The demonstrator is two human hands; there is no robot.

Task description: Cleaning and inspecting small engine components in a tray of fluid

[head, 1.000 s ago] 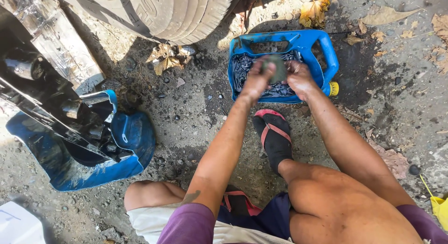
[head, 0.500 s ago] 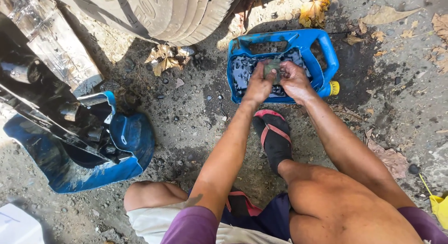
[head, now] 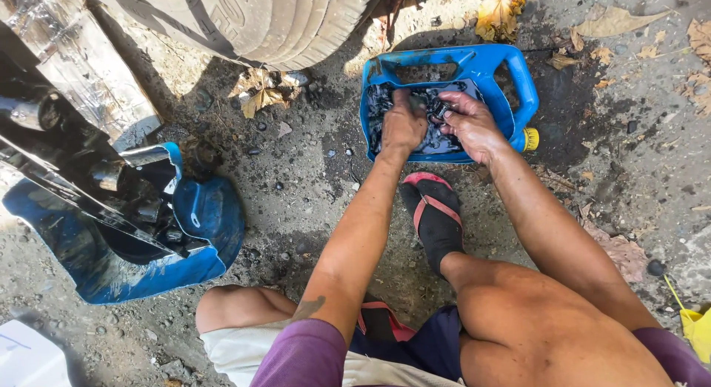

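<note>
- Two bare hands were down inside a blue plastic jerrycan cut open along one side (head: 518,76), which lay on the dirt ground (head: 311,202) in front of the squatting person.
- The cut-open can held a dark, oily liquid with small black parts lying in it; its yellow screw cap (head: 530,139) stuck out at the right end, and the moulded handle ran along the far edge.
- The left hand (head: 402,126) was curled, knuckles up, fingers dipped into the dark liquid; whether it gripped anything could not be told.
- The right hand (head: 471,122) was closed around a small, dark, greasy metal part (head: 438,108), pinched between thumb and fingers just beside the left hand.
- A foot in a black sandal with pink straps (head: 435,218) rested on the ground, just below the can and between the two forearms.
- A worn rubber tyre (head: 252,20) stood at the top of the view, with dry brown leaves (head: 259,98) at its base.
- To the left, well apart from the hands, sat a second blue plastic container torn open (head: 200,224), with dark, greasy metal pieces (head: 111,179) lying in and across it.
- A yellow scrap (head: 696,324) showed at the right edge.
</note>
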